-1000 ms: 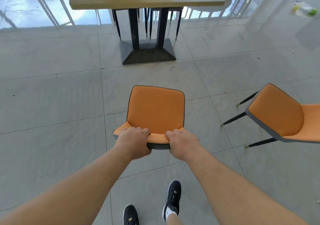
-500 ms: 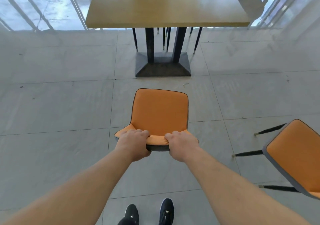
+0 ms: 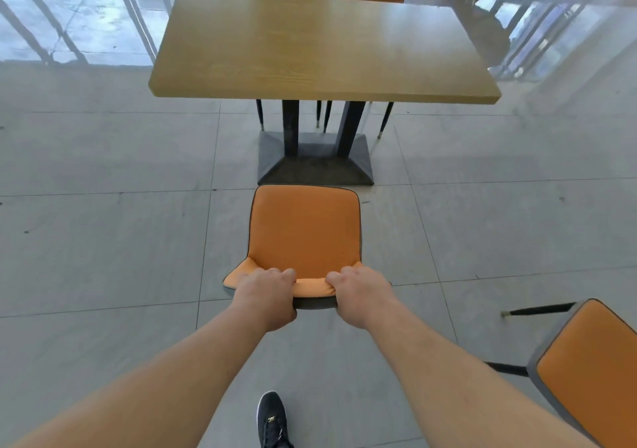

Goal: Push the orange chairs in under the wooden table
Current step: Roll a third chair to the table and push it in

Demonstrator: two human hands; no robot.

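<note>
with the left hand (image 3: pixel 267 297) and right hand (image 3: pixel 358 296) both clamped on its backrest top, the orange chair (image 3: pixel 305 234) has advanced from open floor to just short of the wooden table (image 3: pixel 320 48) base, leaving the final push under; the second chair (image 3: pixel 593 375) waits at right.

left hand (image 3: pixel 267 294): grip closed, arm outstretched | right hand (image 3: pixel 358 292): grip closed, arm outstretched
</note>
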